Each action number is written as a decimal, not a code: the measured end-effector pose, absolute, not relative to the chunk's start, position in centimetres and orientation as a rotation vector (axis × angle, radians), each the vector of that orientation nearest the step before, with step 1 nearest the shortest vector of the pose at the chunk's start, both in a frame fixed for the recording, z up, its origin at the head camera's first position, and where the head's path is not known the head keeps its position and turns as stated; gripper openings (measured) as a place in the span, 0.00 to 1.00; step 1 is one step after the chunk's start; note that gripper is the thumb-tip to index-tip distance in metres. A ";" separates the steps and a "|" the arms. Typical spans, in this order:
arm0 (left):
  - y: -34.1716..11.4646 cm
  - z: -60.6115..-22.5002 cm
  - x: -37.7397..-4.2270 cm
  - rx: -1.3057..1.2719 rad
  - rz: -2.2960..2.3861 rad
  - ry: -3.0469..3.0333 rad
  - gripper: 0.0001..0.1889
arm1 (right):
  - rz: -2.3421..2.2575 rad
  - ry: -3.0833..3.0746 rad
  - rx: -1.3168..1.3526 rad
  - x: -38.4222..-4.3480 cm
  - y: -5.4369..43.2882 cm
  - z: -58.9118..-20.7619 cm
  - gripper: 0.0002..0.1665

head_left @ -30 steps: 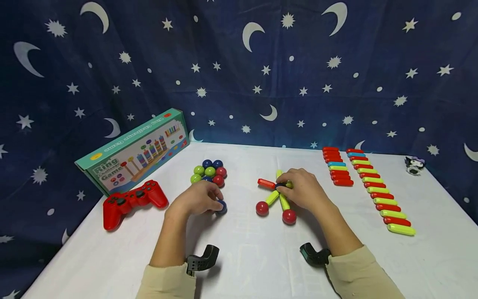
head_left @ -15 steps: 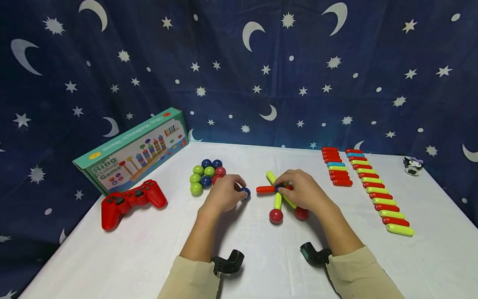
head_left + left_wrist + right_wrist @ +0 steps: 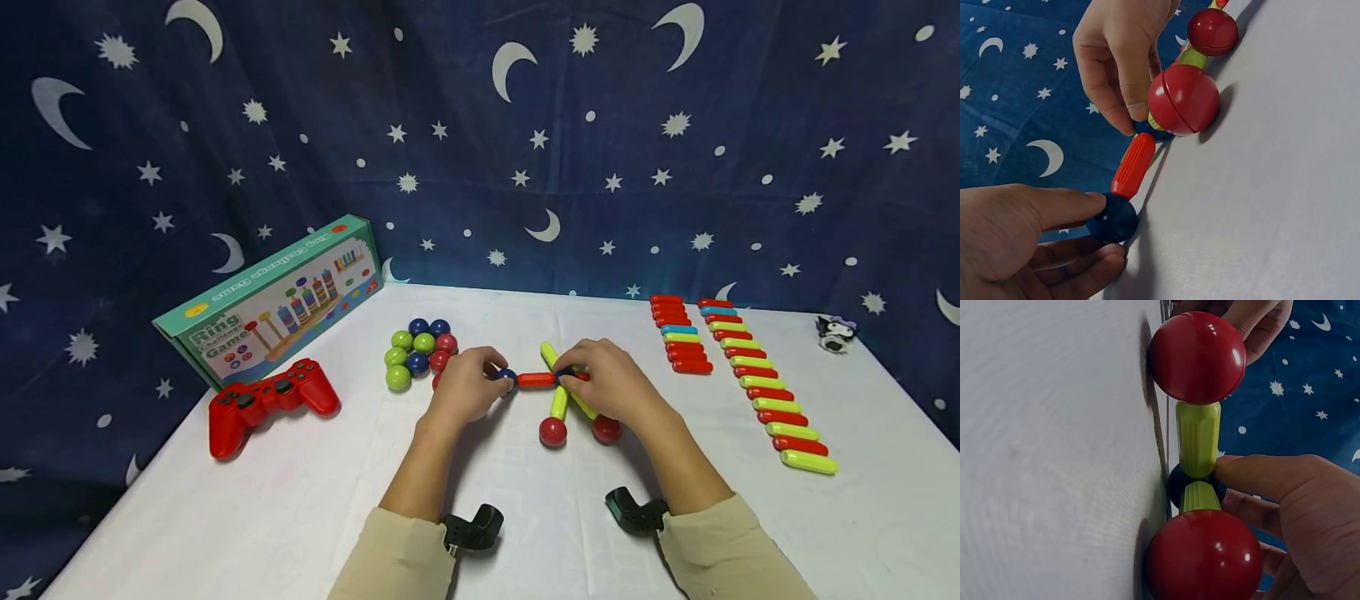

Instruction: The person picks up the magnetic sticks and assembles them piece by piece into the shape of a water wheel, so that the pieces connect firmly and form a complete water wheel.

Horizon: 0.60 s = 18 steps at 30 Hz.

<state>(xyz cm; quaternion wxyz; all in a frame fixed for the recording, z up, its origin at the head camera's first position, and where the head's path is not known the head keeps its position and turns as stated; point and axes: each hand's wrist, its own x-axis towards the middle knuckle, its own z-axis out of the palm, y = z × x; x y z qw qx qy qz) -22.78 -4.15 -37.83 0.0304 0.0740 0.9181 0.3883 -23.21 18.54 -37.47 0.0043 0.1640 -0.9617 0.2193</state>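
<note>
My left hand (image 3: 471, 385) pinches a dark blue ball (image 3: 1114, 220) between thumb and fingers. That ball touches the outer end of a red stick (image 3: 536, 380). The stick's other end meets the dark blue centre ball (image 3: 1192, 482), which my right hand (image 3: 609, 379) grips from the right. Yellow-green sticks (image 3: 558, 403) also spread from this centre ball, two of them toward me. At their near ends sit two red balls (image 3: 552, 432). Another red stick shows only in part beneath my right fingers, so its far end is hidden.
Loose green, blue and red balls (image 3: 417, 362) cluster left of the hands. A red game controller (image 3: 273, 404) and a green box (image 3: 273, 300) stand farther left. Two columns of coloured sticks (image 3: 768, 379) lie at right, near a small figurine (image 3: 835, 333).
My left hand has carried the blue ball rightward from near the loose balls to the red stick's end. The stick assembly has turned slightly under my right hand, which stays in place.
</note>
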 end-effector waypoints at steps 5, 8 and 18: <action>-4.8 -37.3 -22.4 0.234 1.181 2.878 0.13 | 0.696 -3.006 0.506 -23.2 18.5 -37.5 0.12; -6.0 -36.3 -22.2 0.197 1.185 2.936 0.13 | 0.709 -2.999 0.512 -23.3 18.4 -37.5 0.12; -10.5 -34.1 -21.8 -0.200 1.103 2.948 0.15 | 0.732 -3.025 0.491 -23.4 18.4 -37.5 0.13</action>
